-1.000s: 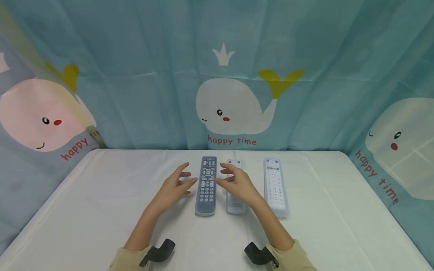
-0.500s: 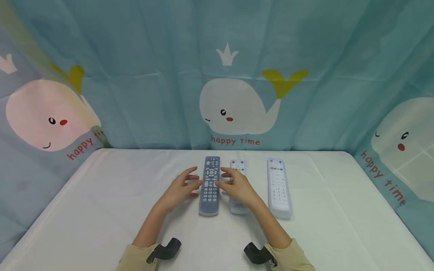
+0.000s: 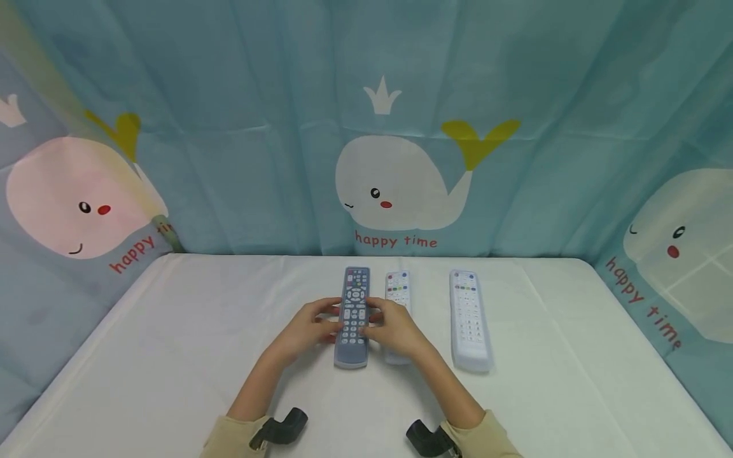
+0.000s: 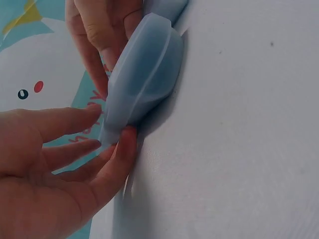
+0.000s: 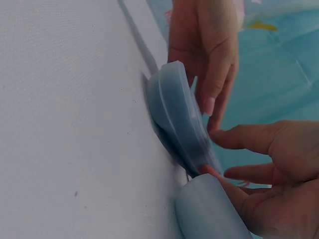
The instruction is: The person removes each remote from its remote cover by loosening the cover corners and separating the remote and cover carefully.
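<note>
While both hands closed in from either side, the long dark remote control in a blue-grey silicone sleeve [image 3: 352, 315] lay lengthwise near the middle of the white cloth-covered table [image 3: 172, 356]. The left hand [image 3: 306, 329] held its left edge, thumb tucked under the rim and fingers on top. The right hand [image 3: 395, 329] pinched the right edge likewise, partly covering a small white remote [image 3: 397, 289] just beside it. A larger white remote in a clear sleeve [image 3: 469, 318] lay well apart to the right.

Left hand: your left hand [image 3: 306, 329] reaches forward, fingers curled in, thumb pinching.
Right hand: your right hand [image 3: 394, 329] mirrors it, fingertips pinching.
Forearms: both angle inward, sleeves at wrists.
</note>
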A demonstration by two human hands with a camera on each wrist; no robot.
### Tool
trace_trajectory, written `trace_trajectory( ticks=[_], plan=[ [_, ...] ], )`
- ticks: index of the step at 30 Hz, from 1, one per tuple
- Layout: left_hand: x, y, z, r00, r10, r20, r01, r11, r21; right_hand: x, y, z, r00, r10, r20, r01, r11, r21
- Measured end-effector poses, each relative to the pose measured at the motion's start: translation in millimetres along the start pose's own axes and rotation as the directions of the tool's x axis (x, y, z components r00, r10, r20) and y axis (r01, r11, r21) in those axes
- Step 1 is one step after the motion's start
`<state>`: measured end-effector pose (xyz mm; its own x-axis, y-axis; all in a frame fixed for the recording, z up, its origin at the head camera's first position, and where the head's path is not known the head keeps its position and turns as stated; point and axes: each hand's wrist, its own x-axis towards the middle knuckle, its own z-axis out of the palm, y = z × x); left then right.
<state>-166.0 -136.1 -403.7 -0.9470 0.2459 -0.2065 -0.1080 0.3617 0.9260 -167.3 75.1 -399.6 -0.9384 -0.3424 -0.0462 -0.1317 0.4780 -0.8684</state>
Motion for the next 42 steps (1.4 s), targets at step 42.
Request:
trace_trajectory(
  ticks=[42],
  plan=[
    [-6.9, 7.2, -11.0, 0.997, 0.067, 0.049, -0.058, 0.986, -0.157, -8.0, -8.0, -1.0, 0.994, 0.045, -0.105, -0.006, 0.939, 0.343]
  ],
)
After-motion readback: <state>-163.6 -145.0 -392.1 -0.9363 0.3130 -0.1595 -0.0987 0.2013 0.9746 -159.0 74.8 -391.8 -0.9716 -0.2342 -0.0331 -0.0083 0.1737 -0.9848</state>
